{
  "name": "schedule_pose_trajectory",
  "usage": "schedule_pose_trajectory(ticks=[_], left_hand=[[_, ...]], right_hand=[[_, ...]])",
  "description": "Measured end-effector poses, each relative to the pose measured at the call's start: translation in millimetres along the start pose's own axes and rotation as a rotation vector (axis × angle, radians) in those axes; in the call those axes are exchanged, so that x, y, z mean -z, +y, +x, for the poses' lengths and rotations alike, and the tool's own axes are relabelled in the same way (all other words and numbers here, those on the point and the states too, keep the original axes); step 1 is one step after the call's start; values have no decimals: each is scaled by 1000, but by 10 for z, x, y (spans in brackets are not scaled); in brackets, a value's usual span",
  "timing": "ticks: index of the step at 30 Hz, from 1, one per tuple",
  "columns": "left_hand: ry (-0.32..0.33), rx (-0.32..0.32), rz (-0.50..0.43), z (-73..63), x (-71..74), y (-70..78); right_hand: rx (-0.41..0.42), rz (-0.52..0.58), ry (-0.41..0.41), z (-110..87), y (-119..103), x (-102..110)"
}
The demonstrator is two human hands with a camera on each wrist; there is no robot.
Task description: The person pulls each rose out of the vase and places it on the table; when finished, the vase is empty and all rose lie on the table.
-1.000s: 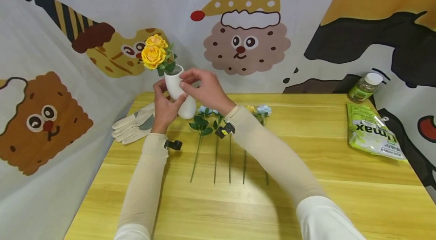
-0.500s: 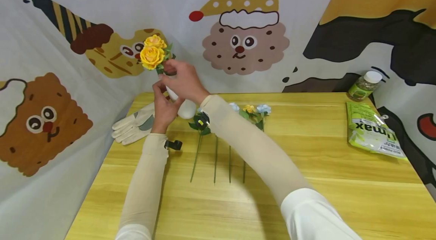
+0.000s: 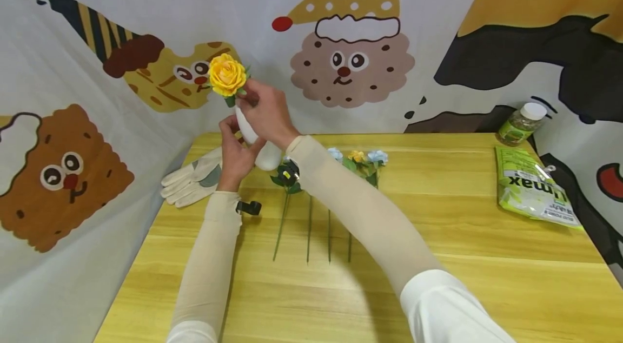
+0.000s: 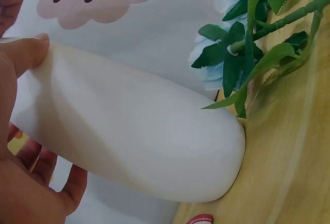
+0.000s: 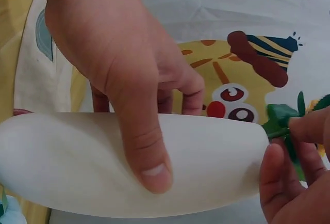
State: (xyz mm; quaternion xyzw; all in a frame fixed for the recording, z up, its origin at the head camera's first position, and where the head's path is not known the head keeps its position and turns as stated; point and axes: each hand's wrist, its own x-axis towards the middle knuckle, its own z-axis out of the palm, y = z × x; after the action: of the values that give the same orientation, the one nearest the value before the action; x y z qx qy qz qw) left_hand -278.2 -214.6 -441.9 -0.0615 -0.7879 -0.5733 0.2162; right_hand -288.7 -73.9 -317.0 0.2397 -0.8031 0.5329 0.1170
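My left hand (image 3: 237, 152) grips a white vase (image 3: 267, 156), thumb on one side and fingers on the other. The vase leans with its mouth up and to the left, its base close over the table in the left wrist view. A yellow rose (image 3: 227, 75) stands out of the vase's mouth, its bloom facing me. At the rim, my right hand (image 3: 267, 113) pinches the rose's green stem (image 5: 278, 132) just under the leaves. The rest of the stem is hidden inside the vase.
Several artificial flowers with stems toward me lie on the wooden table (image 3: 311, 299), partly under my right arm, including a blue flower (image 3: 377, 157). White gloves (image 3: 192, 180) lie at left. A green bag (image 3: 535, 189) and a capped jar (image 3: 521, 125) are at right.
My right hand has moved left from the vase's neck to the rose's stem. Two yellow blooms showed before; the rose has turned and one bloom now faces me. The left hand keeps its hold.
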Motion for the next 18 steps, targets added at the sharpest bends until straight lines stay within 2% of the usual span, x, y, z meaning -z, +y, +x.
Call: schedule_pose_trajectory(ticks=[6,11,18], left_hand=[[-13,8,11,-6,-1,12],[-14,40,4,-8,-14,51],[-10,49,-6,-98,-7,301]], right_hand=[[73,132,97,-89,-4,77],[86,219,209,-187,53,136],[114,364,359,-308,134,206]])
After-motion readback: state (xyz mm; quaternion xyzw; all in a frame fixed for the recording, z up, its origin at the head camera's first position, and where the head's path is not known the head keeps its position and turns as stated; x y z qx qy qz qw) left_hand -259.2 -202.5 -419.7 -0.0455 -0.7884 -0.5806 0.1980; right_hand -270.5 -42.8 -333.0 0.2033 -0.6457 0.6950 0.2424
